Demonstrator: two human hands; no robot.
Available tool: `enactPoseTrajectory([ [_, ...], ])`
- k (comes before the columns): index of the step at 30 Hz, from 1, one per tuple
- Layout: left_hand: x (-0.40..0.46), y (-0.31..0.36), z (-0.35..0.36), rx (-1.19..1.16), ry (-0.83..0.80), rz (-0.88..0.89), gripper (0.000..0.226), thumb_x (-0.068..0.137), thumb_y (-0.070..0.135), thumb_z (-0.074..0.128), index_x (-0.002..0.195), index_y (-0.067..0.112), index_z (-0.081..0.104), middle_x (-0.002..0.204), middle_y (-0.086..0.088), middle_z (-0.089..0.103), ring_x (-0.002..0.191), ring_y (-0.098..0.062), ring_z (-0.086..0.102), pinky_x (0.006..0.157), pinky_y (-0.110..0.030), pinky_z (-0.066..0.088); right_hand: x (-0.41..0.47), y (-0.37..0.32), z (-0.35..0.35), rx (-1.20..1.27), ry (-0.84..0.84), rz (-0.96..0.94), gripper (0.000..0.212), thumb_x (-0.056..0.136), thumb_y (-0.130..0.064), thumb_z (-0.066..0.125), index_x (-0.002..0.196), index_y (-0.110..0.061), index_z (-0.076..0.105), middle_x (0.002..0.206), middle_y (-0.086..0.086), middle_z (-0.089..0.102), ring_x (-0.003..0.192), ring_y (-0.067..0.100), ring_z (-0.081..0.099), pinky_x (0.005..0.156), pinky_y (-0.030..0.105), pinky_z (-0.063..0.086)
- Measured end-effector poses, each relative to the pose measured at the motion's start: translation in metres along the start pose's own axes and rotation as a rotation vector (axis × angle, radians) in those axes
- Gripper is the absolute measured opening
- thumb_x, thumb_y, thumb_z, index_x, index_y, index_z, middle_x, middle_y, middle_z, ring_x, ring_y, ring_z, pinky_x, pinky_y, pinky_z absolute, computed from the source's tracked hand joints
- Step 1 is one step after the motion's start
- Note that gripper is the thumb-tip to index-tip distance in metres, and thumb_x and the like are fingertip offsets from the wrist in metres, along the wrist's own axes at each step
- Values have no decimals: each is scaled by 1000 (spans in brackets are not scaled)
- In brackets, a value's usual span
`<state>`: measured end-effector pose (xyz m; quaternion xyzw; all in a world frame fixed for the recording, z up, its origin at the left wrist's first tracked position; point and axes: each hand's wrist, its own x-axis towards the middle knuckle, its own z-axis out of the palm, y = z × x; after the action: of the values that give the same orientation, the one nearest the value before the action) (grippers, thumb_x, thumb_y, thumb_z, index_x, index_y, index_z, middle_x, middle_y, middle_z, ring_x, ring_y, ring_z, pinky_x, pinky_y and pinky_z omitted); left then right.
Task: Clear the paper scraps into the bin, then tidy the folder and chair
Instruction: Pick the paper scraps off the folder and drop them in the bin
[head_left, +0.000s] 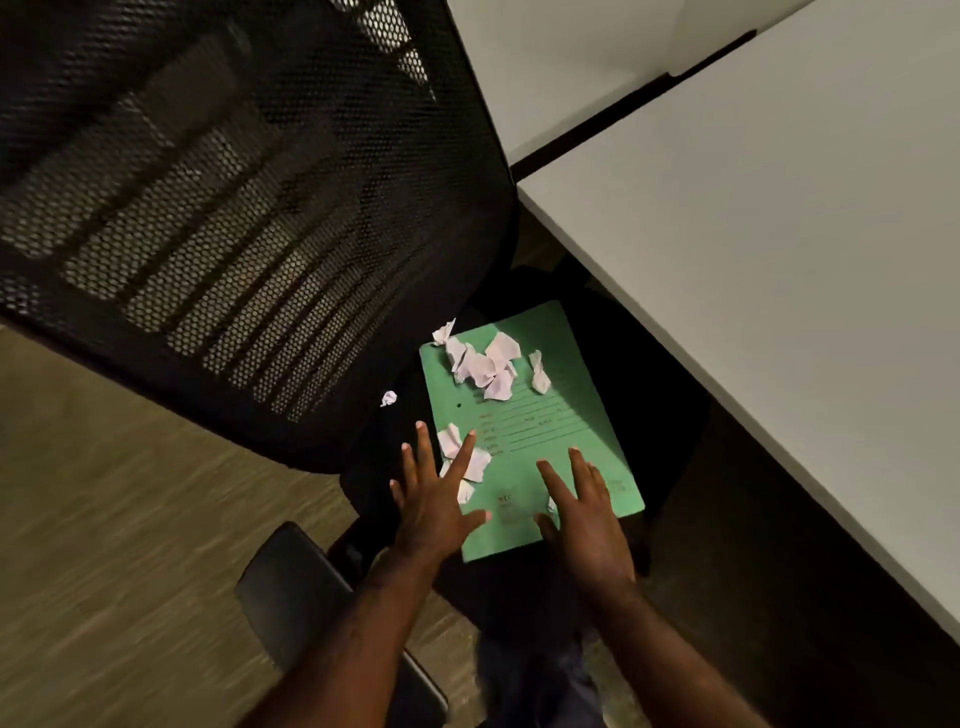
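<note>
A green folder (540, 431) lies flat on the black seat of an office chair (623, 364). Several crumpled white paper scraps (485, 364) are heaped on its far end, and a few more scraps (452, 441) lie near its left edge. One small scrap (388, 398) sits on the seat beside the mesh backrest. My left hand (434, 499) hovers open, fingers spread, over the left-edge scraps. My right hand (584, 512) is open over the folder's near end, with a tiny scrap (551, 504) beside its index finger. No bin is in view.
The chair's black mesh backrest (234, 208) fills the upper left. A black armrest (296, 582) juts out under my left forearm. White desks (779, 234) run along the right, overhanging the seat. Wood-pattern floor (104, 519) lies to the left.
</note>
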<state>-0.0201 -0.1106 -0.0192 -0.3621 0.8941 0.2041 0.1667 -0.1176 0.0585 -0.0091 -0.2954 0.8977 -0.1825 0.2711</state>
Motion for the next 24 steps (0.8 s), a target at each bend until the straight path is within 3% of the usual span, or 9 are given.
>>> enactPoseTrajectory([
  [6,35,-6,44,-84,-46,-84,100,72,72,59,135,61,-18,158,-5,-27,145,-35,1,106,-64,25,30,17,37,-27,-60,77,52,91,-33,57,140,-32,39,153,8,20,127,30,35,86,44,53],
  [10,51,11,67,-90,116,-242,84,74,78,46,144,56,5,161,-5,-7,138,-29,15,104,-55,27,41,28,51,-9,-74,9,26,90,-19,57,116,-20,57,131,6,39,106,25,46,80,37,51],
  [13,61,20,77,-120,293,-309,60,80,63,57,136,45,43,155,-7,27,124,-32,37,95,-49,34,54,31,51,-43,-90,-36,11,88,-13,54,97,-16,58,108,2,50,91,22,49,72,31,44],
  [15,67,18,83,-175,388,-358,46,81,51,64,124,37,56,144,-4,42,113,-31,45,89,-47,39,63,32,50,-8,-47,-44,8,86,-11,55,93,-13,57,96,3,53,82,22,49,67,31,40],
  [17,73,13,85,-241,460,-386,34,82,42,67,113,29,61,132,-4,49,106,-30,48,85,-44,41,71,32,47,78,15,-31,4,89,-11,53,90,-14,55,90,0,50,77,20,46,66,31,37],
  [20,82,6,80,-344,550,-391,22,85,32,67,98,14,64,111,-9,53,91,-31,57,76,-40,49,86,32,41,208,93,7,15,93,-11,49,80,-19,46,79,-3,47,72,19,44,64,34,35],
  [22,90,4,70,-422,512,-446,27,89,34,62,97,8,66,105,-11,55,84,-30,61,72,-36,50,101,28,34,280,146,56,17,94,-14,46,81,-23,41,75,-4,48,69,19,47,59,33,34],
  [24,99,2,57,-453,450,-557,33,92,37,58,91,5,67,100,-14,58,83,-34,61,70,-35,45,120,21,24,305,213,109,9,95,-31,47,90,-26,42,79,-2,56,72,22,55,57,30,39],
])
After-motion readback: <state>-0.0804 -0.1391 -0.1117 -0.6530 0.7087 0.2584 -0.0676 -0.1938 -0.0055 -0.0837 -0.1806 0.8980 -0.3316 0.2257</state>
